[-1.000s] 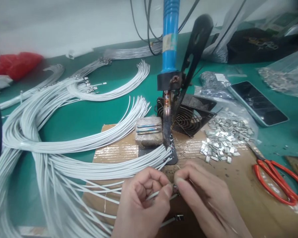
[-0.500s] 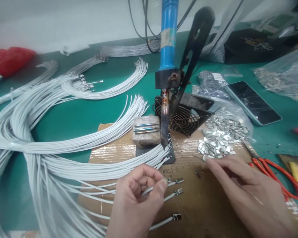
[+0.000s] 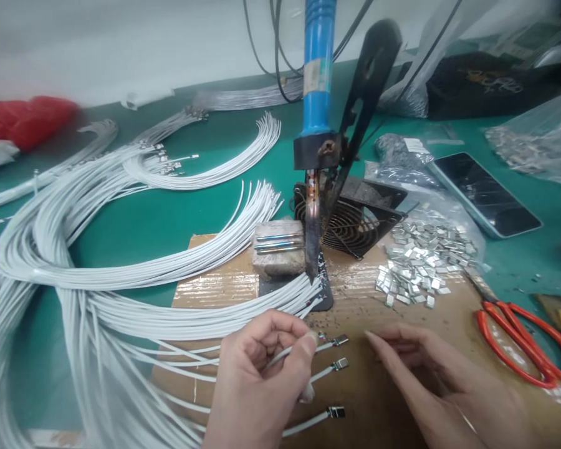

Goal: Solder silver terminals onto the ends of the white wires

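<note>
My left hand (image 3: 266, 374) is closed, thumb against forefinger, round a white cable near its end, low in the middle. Just right of it, several white cables end in small metal connectors (image 3: 340, 364) on the cardboard (image 3: 355, 399). My right hand (image 3: 430, 380) is to the right, thumb and forefinger brought together; whatever may be between the tips is too small to make out. Above both hands a blue-handled soldering iron (image 3: 318, 75) points down, its tip over the ends of a bundle of white cables (image 3: 206, 318).
Loose metal connectors (image 3: 414, 268) are heaped behind my right hand. Red-handled scissors (image 3: 518, 343) and a phone (image 3: 486, 193) lie to the right. A fan (image 3: 350, 218) and a solder-laden block (image 3: 278, 249) flank the iron. More white cables (image 3: 93, 274) spread leftward.
My right hand has moved left and down, from the edge of the connector heap towards my left hand. My left hand stays closed on the cable. The view has shifted slightly.
</note>
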A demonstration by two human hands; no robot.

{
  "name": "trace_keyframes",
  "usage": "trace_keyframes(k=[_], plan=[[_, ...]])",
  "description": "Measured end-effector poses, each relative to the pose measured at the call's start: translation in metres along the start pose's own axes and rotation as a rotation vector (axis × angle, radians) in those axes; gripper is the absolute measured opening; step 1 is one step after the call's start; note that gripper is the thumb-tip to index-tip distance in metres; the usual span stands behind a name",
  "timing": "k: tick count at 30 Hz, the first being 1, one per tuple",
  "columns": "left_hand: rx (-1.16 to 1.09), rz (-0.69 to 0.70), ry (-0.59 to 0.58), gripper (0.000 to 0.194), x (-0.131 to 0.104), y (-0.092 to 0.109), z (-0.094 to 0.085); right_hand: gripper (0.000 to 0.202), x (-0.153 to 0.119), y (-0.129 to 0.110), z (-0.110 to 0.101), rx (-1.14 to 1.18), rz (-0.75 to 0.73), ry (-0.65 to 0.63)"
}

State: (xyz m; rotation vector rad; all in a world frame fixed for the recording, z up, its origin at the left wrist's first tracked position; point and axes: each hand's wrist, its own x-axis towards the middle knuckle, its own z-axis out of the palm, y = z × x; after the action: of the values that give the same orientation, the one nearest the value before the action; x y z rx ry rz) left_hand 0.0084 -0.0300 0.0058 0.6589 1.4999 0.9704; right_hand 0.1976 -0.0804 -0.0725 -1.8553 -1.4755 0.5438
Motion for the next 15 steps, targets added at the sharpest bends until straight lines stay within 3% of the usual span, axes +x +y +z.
trace_keyframes(k=[3, 10, 15], plan=[[0.0, 0.002, -0.009, 0.012, 0.001, -0.001, -0.001, 0.024, 0.003, -0.014, -0.002, 0.239, 0.17, -0.037], [0.049, 0.004, -0.021, 0.011, 0.001, 0.001, -0.001, 0.014, 0.014, -0.053, 0.003, 0.658, 0.287, -0.153], [0.043, 0.004, -0.076, 0.012, -0.001, 0.002, -0.002, 0.027, 0.015, -0.076, 0.008, 0.804, 0.62, -0.139]])
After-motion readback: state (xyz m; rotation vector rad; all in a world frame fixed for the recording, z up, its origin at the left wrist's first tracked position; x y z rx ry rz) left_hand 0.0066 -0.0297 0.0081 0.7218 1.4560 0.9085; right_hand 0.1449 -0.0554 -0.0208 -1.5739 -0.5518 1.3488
